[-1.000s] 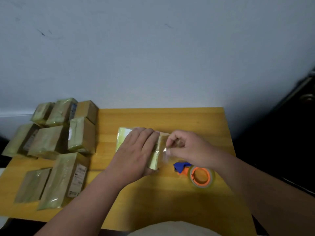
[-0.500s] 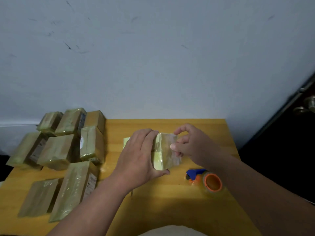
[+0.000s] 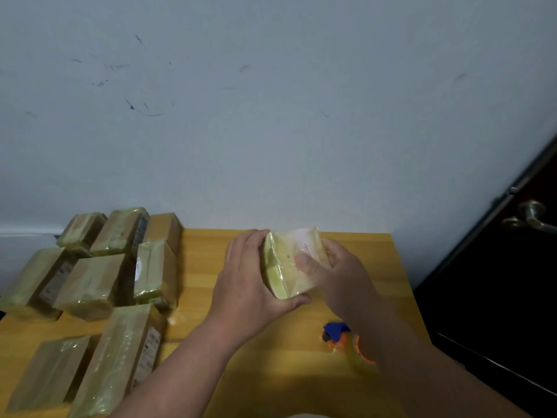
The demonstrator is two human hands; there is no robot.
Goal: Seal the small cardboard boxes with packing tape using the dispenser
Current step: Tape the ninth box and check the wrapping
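A small cardboard box [image 3: 289, 267], glossy with tape, is held tilted up above the wooden table [image 3: 373, 251], towards its far edge. It is gripped by the left hand [image 3: 244, 285], fingers curled over the far end and thumb hooked under the near corner. The right hand [image 3: 331, 267] is on the box's right side, its thumb pressed flat on the taped face; whether the other fingers are wrapped behind cannot be told.

A crease or trapped bubble could be left if the loose film is smoothed unevenly, and the tape could be stuck to the thumb and lifted off again. The box could also be let slip, since only its ends are held.

The tape dispenser [image 3: 346, 342], blue and orange, lies on the table nearer than the box, partly hidden under the right forearm. Left of the box, well apart, a group of wrapped boxes [image 3: 99, 285] is laid out. Nothing is seen between the box and the dispenser except the forearm itself
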